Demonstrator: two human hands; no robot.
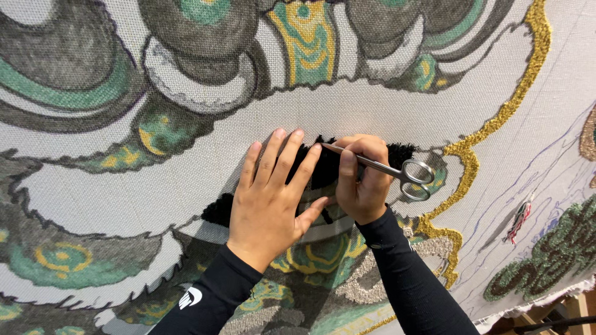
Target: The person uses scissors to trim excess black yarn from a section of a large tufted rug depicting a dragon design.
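Scissors (379, 166) lie across the right hand (362, 180) — small, of bright steel, held not by the finger loops but gripped around the blades and shank like a pen, the fingers curled tight and the thumb pressed against the metal, so that the closed points reach leftward toward the black tufted patch (323, 167). The loops stick out free to the right, empty; held this way the tool seems to serve as a pick or comb for the pile rather than for cutting. The left hand (268, 198) lies flat on the backing cloth (372, 111), fingers stretched out and close together, thumb spread to the side, its fingertips resting on the edge of the black yarn — a stance that seems meant to hold the fabric taut and steady just beside the scissor tips. Both wrists wear long black sleeves (410, 279). The cloth, a pale woven mesh, fills the whole view and carries a printed pattern of grey, green and yellow scrolls; a gold tufted outline (496, 121) runs down the right side, and a dark green tufted area (559, 248) sits at the far right, well apart from the hands.
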